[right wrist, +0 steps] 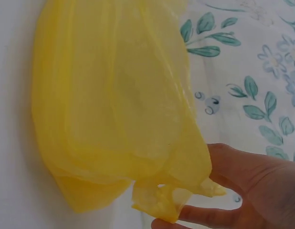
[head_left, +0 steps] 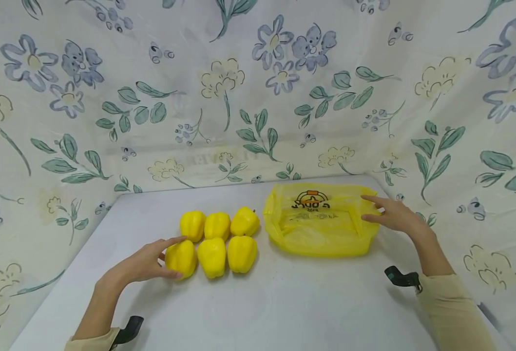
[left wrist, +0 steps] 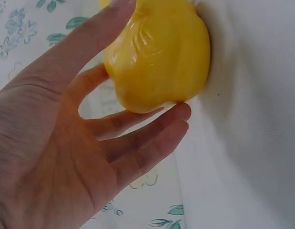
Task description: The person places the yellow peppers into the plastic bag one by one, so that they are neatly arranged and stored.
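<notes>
Two rows of yellow bell peppers lie side by side on the white table. My left hand (head_left: pixel 141 263) reaches round the front-left bell pepper (head_left: pixel 181 259), with its index fingertip by the top and its thumb on the near side. In the left wrist view, the fingers (left wrist: pixel 138 162) are spread and fairly straight beside this pepper (left wrist: pixel 162 57), and a gap shows between it and the palm. A yellow plastic bag (head_left: pixel 319 243) with a dark printed logo lies right of the peppers. At its right end is my right hand (head_left: pixel 393 214), fingers apart at the bag's edge.
The white table (head_left: pixel 258 312) has its back edge along a flowered cloth (head_left: pixel 222 146), which also hangs at the left and right. A black wrist mount (head_left: pixel 128 331) sticks out from the left sleeve, and another mount (head_left: pixel 401 278) from the right one.
</notes>
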A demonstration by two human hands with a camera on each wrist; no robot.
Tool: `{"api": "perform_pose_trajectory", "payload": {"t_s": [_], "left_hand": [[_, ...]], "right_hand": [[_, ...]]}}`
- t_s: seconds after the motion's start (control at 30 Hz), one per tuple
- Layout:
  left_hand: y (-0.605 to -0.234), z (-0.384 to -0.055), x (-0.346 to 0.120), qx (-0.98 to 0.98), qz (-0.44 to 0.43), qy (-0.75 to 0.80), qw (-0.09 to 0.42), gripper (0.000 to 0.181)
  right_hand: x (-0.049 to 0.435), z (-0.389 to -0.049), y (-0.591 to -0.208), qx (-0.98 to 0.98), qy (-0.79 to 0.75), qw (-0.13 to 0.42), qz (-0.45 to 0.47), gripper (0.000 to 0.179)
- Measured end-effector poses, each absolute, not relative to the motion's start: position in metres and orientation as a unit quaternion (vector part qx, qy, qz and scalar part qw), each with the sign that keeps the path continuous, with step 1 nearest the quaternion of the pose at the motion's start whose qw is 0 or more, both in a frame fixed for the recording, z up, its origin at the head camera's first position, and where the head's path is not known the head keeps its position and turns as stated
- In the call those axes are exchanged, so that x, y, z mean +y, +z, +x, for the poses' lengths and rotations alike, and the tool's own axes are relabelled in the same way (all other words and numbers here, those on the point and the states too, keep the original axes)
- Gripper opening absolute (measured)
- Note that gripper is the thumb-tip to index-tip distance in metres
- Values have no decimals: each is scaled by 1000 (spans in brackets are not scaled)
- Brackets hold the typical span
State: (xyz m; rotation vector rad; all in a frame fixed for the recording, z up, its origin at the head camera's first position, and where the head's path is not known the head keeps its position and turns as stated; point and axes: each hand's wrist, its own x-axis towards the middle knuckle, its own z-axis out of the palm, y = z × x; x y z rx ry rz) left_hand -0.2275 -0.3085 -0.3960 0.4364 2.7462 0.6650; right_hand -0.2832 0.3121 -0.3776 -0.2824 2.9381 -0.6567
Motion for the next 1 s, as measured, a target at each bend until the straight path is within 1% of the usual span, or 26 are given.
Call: {"api": "perform_pose_trajectory", "payload": {"t_s": [0.17, 0.47, 0.83, 1.0], "left_hand": [[-400, -229, -312, 949, 145, 239, 145, 95], [-406, -230, -315, 948, 154, 243, 138, 92], [-404, -228, -314, 947, 165, 241, 132, 92], [-406, -228, -314, 949, 154, 238, 134, 94]], "right_hand": [[313, -284, -386, 971, -214, 51, -92, 74], [313, -279, -396, 973, -206, 10, -105, 66], [312, -285, -404, 968, -227, -30, -100, 57], [310, -283, -404, 965, -241, -35, -95, 56]]}}
